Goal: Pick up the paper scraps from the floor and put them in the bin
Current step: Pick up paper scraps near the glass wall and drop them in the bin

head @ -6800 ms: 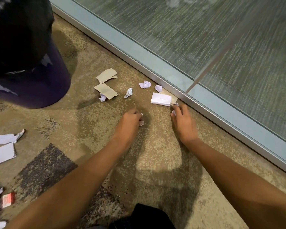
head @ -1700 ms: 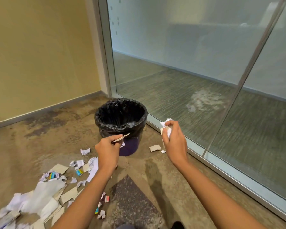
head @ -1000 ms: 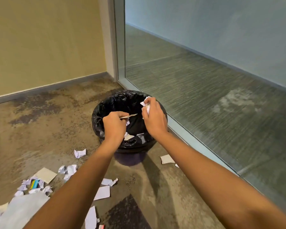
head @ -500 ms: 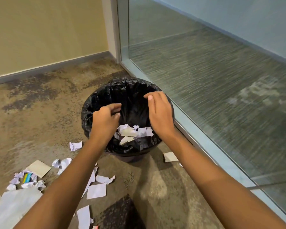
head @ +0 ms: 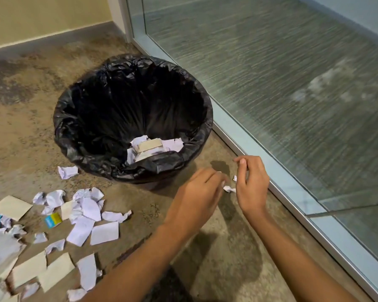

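A round bin with a black liner (head: 79,149) stands on the carpet and holds several white and tan paper scraps (head: 153,147). Both hands hang low over the floor just right of the bin's front. My left hand (head: 196,197) reaches toward a small crumpled white scrap (head: 228,188) lying between the two hands; its fingertips are blurred. My right hand (head: 252,184) has loosely curled fingers, with a tiny white bit (head: 235,178) beside them. Neither hand plainly grips anything. Many white, tan and blue scraps (head: 85,212) litter the floor at the left.
A glass wall with a metal floor rail (head: 292,192) runs diagonally close behind my right hand. A yellow wall with a grey skirting board (head: 42,38) closes off the far left. One crumpled scrap (head: 67,171) lies against the bin's left foot.
Both hands let their paper fall into the bin, then left the rim and dropped down to the floor at the bin's right. The camera has tilted further down.
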Available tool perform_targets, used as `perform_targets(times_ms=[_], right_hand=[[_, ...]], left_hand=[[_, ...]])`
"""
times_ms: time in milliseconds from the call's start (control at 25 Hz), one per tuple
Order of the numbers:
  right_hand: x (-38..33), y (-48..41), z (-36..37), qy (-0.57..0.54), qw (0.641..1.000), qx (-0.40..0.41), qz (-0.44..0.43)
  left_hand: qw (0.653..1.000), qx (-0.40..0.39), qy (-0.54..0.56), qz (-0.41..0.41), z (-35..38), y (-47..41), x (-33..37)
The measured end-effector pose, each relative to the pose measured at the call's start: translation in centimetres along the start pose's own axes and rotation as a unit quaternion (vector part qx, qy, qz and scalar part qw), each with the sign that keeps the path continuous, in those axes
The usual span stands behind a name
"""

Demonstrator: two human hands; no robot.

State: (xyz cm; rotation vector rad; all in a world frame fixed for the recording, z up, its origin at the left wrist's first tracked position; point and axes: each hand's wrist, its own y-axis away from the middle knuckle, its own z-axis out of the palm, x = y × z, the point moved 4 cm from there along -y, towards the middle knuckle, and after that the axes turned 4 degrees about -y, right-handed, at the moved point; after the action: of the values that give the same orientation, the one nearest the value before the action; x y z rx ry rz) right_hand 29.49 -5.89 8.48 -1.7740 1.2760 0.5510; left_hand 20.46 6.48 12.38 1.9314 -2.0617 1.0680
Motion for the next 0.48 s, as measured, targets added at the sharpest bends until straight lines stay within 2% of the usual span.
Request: perform_targets(times_ms=[120,200,280,440,480], right_hand=[[5.4,1.4,1.6,0.077,0.99,-0.089,0.076],[9.2,2.3,2.8,0.153,0.957,-0.181,0.168],[12.0,3.0,3.4,0.202,0.918,-0.24,0.241],[13.7,3.4,5.8,0.149,0.909,-0.32,0.221],[13.9,3.6,6.4,0.156,0.908,-0.33,0.204]], left_hand=[[0.996,-0.064,0.027,-0.059,5.3,1.6,-2.4],[0.984,-0.131,0.033,-0.118,8.4,2.1,-4.2],[0.966,-0.206,-0.002,-0.158,11.0,2.1,-5.8],[0.943,-0.257,0.017,-0.211,14.7,1.2,-8.3],[0.945,-0.269,0.011,-0.186,15.7,0.9,-8.6]])
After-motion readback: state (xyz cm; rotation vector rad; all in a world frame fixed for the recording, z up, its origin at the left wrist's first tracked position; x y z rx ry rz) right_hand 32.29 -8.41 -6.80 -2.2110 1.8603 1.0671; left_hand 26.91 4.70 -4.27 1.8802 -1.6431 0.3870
